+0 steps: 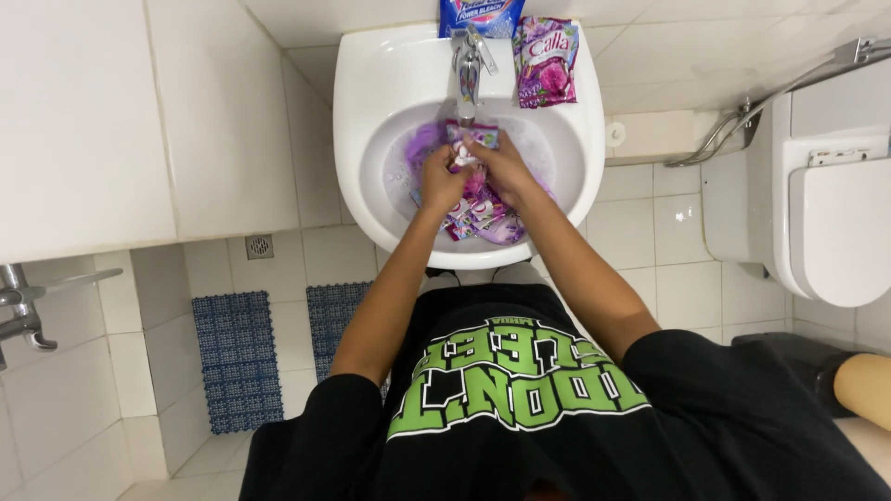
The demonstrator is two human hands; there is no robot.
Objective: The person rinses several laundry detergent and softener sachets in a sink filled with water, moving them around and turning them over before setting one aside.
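Both hands work in one white sink [357, 121]. The left hand [439, 182] and the right hand [502, 165] meet over a single purple patterned cloth [480, 211], fingers clamped on a bunched fold of it. The cloth lies in sudsy water in the basin, just below one chrome tap [467, 70]. Two packets rest on the sink rim: a purple sachet [546, 62] and a blue packet [478, 16]. Two blue floor mats [237, 360] lie on the tiles; one toilet [835, 213] stands to the right
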